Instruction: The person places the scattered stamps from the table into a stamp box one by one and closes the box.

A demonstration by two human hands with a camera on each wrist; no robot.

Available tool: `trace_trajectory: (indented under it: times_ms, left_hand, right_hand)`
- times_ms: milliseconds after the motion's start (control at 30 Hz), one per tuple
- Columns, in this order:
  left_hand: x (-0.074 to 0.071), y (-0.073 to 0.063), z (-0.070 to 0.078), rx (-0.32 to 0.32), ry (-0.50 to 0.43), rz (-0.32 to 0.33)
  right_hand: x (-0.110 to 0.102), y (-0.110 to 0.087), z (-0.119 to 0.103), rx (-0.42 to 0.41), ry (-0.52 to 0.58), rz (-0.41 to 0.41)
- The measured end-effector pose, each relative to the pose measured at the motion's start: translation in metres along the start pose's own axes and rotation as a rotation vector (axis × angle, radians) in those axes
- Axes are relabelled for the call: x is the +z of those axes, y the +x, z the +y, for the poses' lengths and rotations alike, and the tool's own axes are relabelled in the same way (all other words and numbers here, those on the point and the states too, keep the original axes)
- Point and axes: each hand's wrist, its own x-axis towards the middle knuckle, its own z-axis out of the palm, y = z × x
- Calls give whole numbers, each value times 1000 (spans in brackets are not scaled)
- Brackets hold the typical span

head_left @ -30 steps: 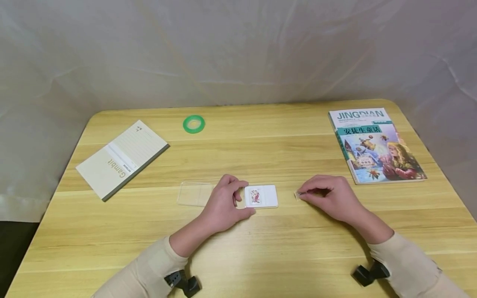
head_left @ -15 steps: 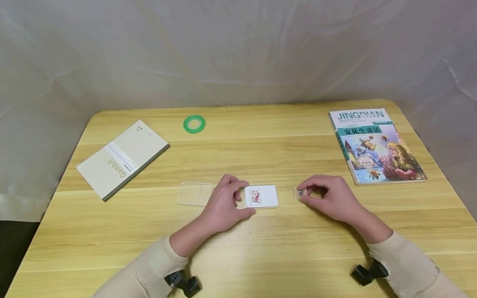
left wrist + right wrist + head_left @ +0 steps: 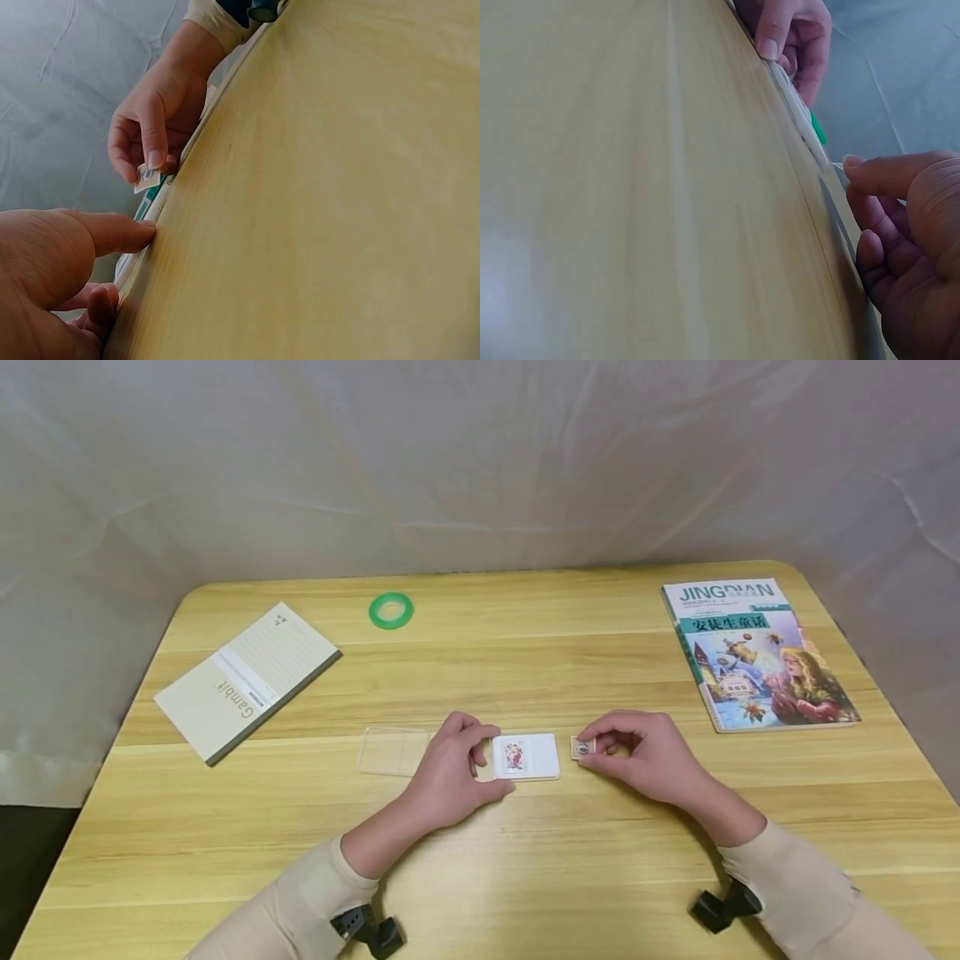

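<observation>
Small stamp-like piece (image 3: pixel 578 749) pinched tight in right grip (image 3: pixel 641 752), just right of white card (image 3: pixel 544 755), apart. Card's long axis runs left-right; left grip (image 3: pixel 452 770), parted card-wide, holds its left end.

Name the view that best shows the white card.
Head view: the white card faces up, its picture visible, left hand holding one end. Right wrist shows it nearly edge-on; left wrist, at most a pale sliver.
</observation>
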Motion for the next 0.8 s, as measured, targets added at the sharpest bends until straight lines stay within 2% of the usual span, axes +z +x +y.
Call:
trace_trajectory:
  times_ms: [300, 800]
  left_hand:
    - [1, 1, -1, 1, -4, -1]
    - [0, 1, -1, 13, 1, 1]
  right_hand:
    - [18, 12, -11, -54, 67, -25]
    - [27, 21, -16, -94, -50, -68]
